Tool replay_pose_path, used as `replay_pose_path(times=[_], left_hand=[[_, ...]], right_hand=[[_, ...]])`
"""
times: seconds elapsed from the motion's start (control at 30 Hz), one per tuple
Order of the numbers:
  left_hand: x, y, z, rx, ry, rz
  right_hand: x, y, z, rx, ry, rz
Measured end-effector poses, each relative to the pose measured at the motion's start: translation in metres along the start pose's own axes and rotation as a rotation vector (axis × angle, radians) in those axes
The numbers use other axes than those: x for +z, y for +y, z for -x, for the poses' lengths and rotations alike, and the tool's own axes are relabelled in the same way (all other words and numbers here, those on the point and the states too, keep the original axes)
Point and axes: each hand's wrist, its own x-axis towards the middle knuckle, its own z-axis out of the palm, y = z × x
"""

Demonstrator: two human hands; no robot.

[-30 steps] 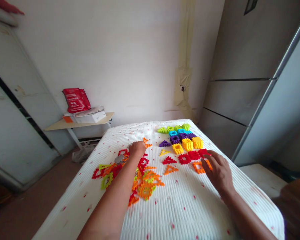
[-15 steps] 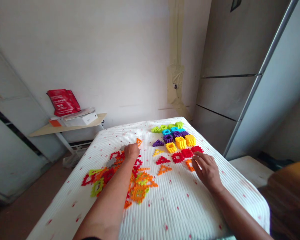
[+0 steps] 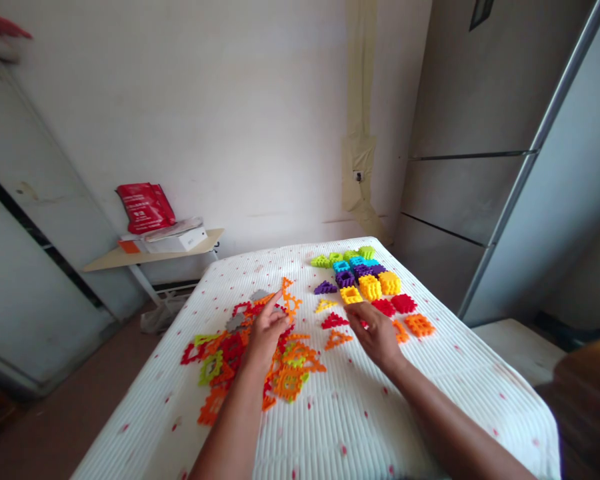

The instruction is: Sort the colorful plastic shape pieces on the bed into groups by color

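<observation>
On the white cover [image 3: 350,427], an orange piece [image 3: 293,305] is seen just right of the left hand [image 3: 264,331], thumb and forefinger parted; the right hand [image 3: 379,335] is placed farther, hold not discernible.

Near cloth [image 3: 337,417] open between forearms [image 3: 240,413]; loose pieces [image 3: 287,381] crowd left hand [image 3: 269,328]; yellow stacks [image 3: 371,287] beyond right hand [image 3: 375,331]

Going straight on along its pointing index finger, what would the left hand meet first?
Probably the orange piece just past the left hand's fingertip; whether they already touch is unclear, as depth is hard to judge.
</observation>
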Motion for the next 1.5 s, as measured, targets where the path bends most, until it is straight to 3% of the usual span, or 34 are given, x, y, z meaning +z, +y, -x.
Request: replay_pose_path(times=[0.17,0.3,0.43,0.57,0.73,1.0,1.17,1.33,1.5], left_hand=[[0.010,-0.004,0.016,0.005,-0.051,0.130],[0.014,-0.007,0.022,0.029,-0.128,0.127],[0.015,-0.011,0.022,0.032,-0.173,0.047],[0.018,-0.019,0.021,0.088,-0.144,-0.021],[0.018,-0.030,0.017,0.174,-0.088,-0.171],[0.020,-0.025,0.018,0.509,-0.077,-0.585],[0.023,-0.028,0.020,0.552,-0.059,-0.632],[0.027,-0.034,0.020,0.585,-0.038,-0.665],[0.033,-0.036,0.023,0.716,-0.044,-0.789]], right_hand=[[0.044,-0.030,-0.012,0.070,-0.152,-0.136],[0.061,-0.040,-0.012,0.130,-0.139,-0.172],[0.065,-0.036,-0.009,0.193,-0.056,-0.252],[0.065,-0.025,-0.009,0.265,0.012,-0.393],[0.059,-0.011,-0.009,0.317,-0.013,-0.498],[0.042,-0.004,-0.006,0.200,-0.114,-0.304],[0.027,-0.006,-0.006,0.111,-0.196,-0.085],[0.021,0.003,0.001,-0.095,-0.214,0.124],[0.018,0.010,0.006,-0.157,-0.249,0.261]])
